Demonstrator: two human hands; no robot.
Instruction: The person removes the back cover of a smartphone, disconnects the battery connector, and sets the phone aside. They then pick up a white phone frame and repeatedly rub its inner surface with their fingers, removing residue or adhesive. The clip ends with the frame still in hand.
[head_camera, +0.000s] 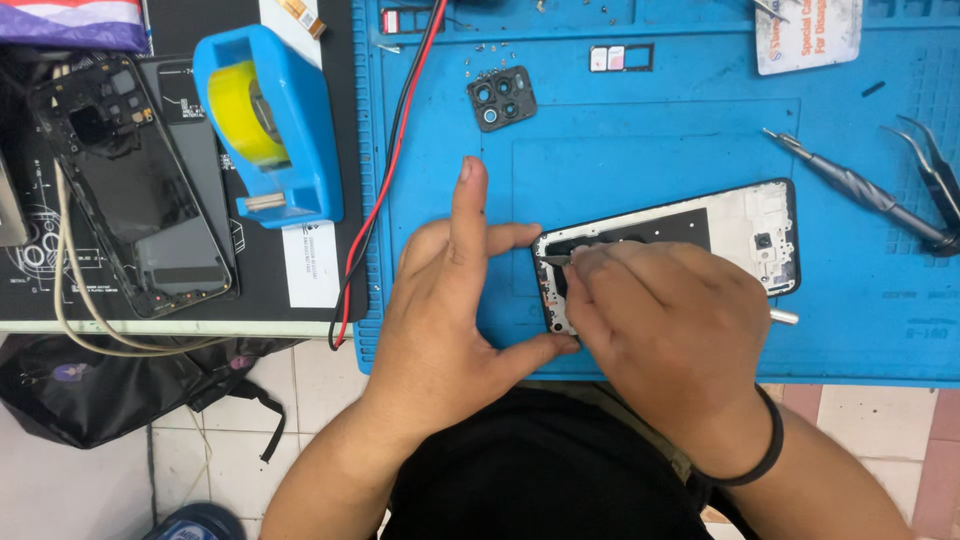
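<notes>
Nearest the camera: black shirt at 6 o'clock, both forearms coming up from the bottom edge, black band (765, 455) on the right wrist. Left hand (450, 310) braces the opened phone frame (740, 225) at its near-left end: thumb under the bottom corner, one finger on the top corner, index finger raised straight toward 12 o'clock, so spread wide, pinching only the frame's edge. Right hand (665, 325) is curled tight around a thin metal tool (556, 260), tip showing at the frame's left end, handle end poking out at 3 o'clock of the hand. Frame lies tilted on the blue repair mat (640, 150), centre-right, far end toward 2 o'clock. Further out: screwdriver (855, 190) and tweezers (935, 175) at 2-3 o'clock, well apart from the hands. Camera-lens cover (501, 98) at 12 o'clock with loose screws near it. Red and black cable (385, 180) runs along the mat's left edge. Blue tape dispenser (268, 125) with yellow roll at 10-11 o'clock; a second phone housing (130, 185) at 9-10 o'clock.
</notes>
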